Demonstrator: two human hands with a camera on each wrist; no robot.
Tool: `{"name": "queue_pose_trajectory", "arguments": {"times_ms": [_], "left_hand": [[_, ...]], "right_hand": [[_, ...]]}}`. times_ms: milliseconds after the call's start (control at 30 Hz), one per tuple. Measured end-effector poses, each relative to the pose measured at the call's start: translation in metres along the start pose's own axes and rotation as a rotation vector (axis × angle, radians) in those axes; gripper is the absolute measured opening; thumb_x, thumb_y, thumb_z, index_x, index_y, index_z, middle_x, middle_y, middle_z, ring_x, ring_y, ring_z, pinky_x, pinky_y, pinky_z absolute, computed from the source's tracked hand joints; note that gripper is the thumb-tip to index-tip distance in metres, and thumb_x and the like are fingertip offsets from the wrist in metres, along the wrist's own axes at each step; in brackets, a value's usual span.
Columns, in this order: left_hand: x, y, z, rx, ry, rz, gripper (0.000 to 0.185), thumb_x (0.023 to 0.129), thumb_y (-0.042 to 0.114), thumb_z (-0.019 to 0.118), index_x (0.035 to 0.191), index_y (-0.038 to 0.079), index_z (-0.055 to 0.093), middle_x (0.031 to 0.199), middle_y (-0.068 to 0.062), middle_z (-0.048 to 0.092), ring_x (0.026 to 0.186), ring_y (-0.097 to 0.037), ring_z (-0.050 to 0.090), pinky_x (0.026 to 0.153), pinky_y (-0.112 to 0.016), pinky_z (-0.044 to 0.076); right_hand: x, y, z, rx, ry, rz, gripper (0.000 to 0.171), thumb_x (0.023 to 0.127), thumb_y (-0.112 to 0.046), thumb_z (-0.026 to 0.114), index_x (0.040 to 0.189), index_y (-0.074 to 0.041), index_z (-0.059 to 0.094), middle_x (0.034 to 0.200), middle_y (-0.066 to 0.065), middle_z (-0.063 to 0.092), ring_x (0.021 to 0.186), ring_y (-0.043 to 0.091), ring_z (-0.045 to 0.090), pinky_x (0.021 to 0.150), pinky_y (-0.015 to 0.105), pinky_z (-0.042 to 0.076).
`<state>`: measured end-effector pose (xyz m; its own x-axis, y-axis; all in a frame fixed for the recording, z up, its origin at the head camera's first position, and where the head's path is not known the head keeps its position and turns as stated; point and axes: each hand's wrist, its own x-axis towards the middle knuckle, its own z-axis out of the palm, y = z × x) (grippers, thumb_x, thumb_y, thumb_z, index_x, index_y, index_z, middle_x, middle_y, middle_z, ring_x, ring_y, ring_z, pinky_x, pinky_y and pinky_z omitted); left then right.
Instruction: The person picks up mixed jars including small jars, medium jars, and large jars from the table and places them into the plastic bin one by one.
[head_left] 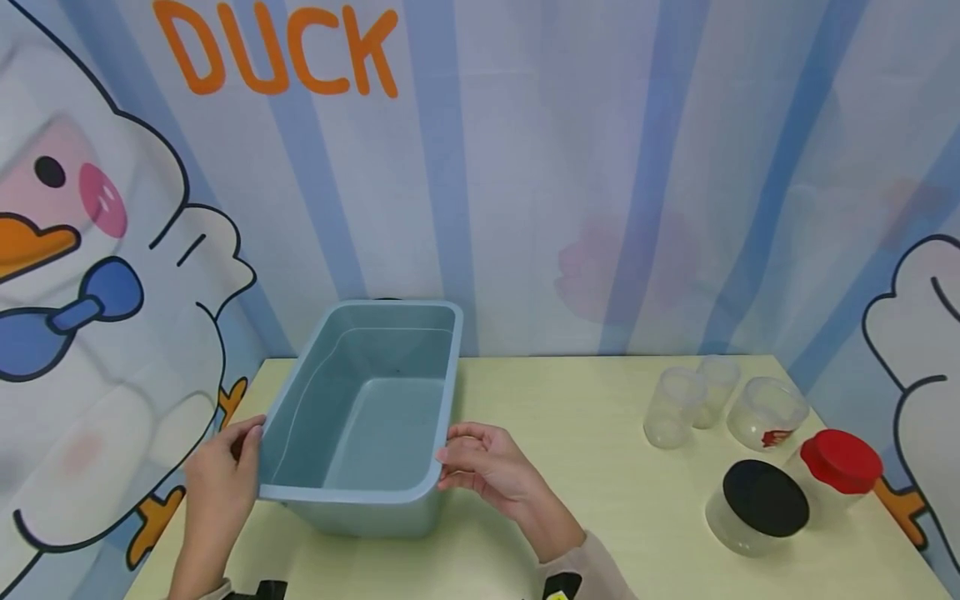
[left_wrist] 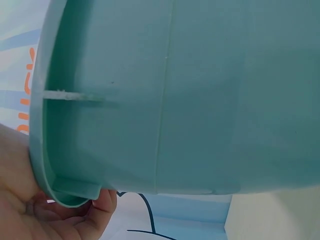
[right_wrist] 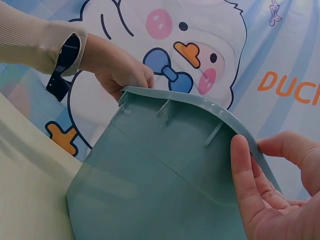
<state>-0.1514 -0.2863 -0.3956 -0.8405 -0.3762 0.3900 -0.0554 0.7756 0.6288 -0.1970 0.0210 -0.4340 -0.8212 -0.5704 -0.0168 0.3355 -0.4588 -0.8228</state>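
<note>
A blue-green plastic bin [head_left: 390,425] stands at the left part of the table, its inside bare. At its left rim, my left hand [head_left: 225,483] grips the edge near the front corner; the left wrist view shows the fingers [left_wrist: 102,207] curled under the lip. My right hand [head_left: 495,471] pinches the right rim, thumb on top and fingers below, as the right wrist view of this hand [right_wrist: 280,195] shows. Seen from outside, the bin wall [left_wrist: 210,100] fills most of the left wrist view.
At the table's [head_left: 570,467] right side stand a clear jar with a black lid [head_left: 765,498], one with a red lid [head_left: 842,461], a wide clear jar [head_left: 767,412] and two clear cups [head_left: 673,408]. A duck-printed curtain [head_left: 525,167] hangs behind.
</note>
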Motion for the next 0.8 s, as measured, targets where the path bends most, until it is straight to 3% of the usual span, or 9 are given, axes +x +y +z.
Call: {"name": "queue_pose_trajectory", "arguments": {"times_ms": [500,800], "left_hand": [[-0.0033,0.0045,0.0031,-0.022,0.016,0.036,0.024,0.101,0.004,0.056,0.115,-0.010,0.068,0.100,-0.028,0.069,0.077,-0.032,0.064,0.055,-0.021,0.045],[-0.0049,0.0065,0.0027,-0.025,0.007,0.021,0.024,0.101,0.005,0.056,0.115,-0.010,0.069,0.100,-0.027,0.069,0.078,-0.031,0.064,0.055,-0.020,0.045]], "right_hand": [[-0.0065,-0.0023,-0.0034,-0.002,-0.013,-0.018,0.017,0.090,0.009,0.058,0.105,0.001,0.059,0.083,0.005,0.071,0.068,0.015,0.067,0.067,0.028,0.058],[-0.0075,-0.0016,-0.0052,0.007,-0.020,-0.020,0.015,0.091,0.009,0.058,0.103,0.002,0.059,0.082,0.005,0.071,0.067,0.015,0.067,0.067,0.028,0.058]]}}
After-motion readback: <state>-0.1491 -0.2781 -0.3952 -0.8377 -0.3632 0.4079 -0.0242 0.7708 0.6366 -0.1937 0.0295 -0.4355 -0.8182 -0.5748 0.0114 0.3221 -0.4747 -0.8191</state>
